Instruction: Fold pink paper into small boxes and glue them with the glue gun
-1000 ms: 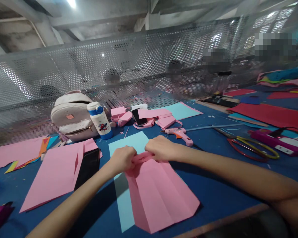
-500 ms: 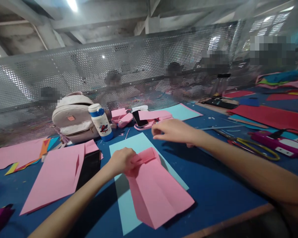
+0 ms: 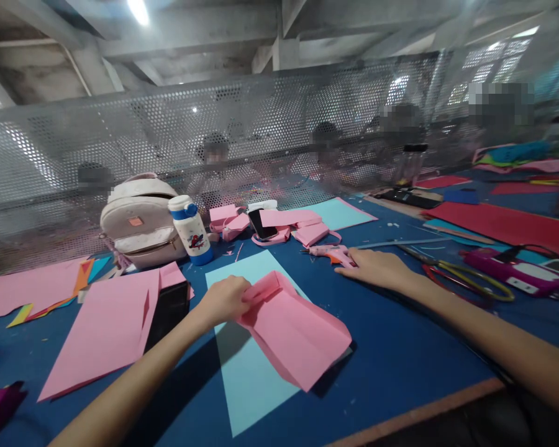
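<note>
My left hand (image 3: 226,302) is closed on one end of a folded pink paper piece (image 3: 295,332), pinching it by a folded flap. The piece has raised side edges and is tilted above a light blue paper sheet (image 3: 256,385). My right hand (image 3: 377,267) is at the handle of a small pink glue gun (image 3: 328,251) with an orange trigger, lying on the blue table. Its fingers are curled about the handle, and the fingertips are partly hidden. The gun's nozzle points left.
Left of the blue sheet lies a large pink sheet (image 3: 107,335) over a black item (image 3: 168,316). Behind stand a white bottle (image 3: 190,233) and a pale backpack (image 3: 142,217), before a perforated metal screen (image 3: 261,130). Scissors (image 3: 470,282) and a purple power strip (image 3: 517,270) lie right.
My right hand has moved right and down onto the glue gun's handle, uncovering the gun's body. My left hand has turned the pink paper piece, its lower end swinging up and right.
</note>
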A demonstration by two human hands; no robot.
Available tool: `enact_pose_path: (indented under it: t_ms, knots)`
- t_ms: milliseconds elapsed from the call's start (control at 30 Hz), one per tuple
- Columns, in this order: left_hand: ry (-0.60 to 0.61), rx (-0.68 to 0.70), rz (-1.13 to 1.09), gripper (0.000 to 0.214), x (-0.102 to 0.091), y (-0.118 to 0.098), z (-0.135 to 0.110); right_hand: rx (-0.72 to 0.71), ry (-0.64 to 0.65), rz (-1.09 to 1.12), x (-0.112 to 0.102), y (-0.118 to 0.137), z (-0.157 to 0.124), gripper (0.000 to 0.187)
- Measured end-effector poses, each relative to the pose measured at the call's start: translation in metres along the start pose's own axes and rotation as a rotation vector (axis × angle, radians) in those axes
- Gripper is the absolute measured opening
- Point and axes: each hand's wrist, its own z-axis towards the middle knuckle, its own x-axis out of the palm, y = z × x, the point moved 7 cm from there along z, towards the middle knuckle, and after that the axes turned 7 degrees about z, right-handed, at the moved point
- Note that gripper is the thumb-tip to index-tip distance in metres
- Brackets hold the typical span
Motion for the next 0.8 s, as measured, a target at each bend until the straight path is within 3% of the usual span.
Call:
enact_pose_path:
  t_ms: [167,367,500,633,800]
  knots:
    - [0.001,-0.012,-0.02,0.005,0.001,0.005,0.0,0.063,0.007,0.15,0.001,-0.014,0.0,0.03]
    - [0.022,-0.007,-0.074,0.007,0.004,0.008,0.002,-0.011,0.084,0.464,0.009,-0.016,-0.005,0.048]
    - [0.028,0.009,-0.102,0.01,0.006,0.008,0.004,-0.089,0.03,0.662,-0.002,-0.006,-0.01,0.059]
    - [0.017,0.029,-0.107,0.012,0.005,0.007,0.003,-0.141,-0.066,0.811,-0.024,0.01,-0.018,0.053]
    - [0.011,0.03,-0.093,0.011,0.004,0.005,0.0,-0.187,-0.009,0.942,-0.037,0.041,-0.03,0.053]
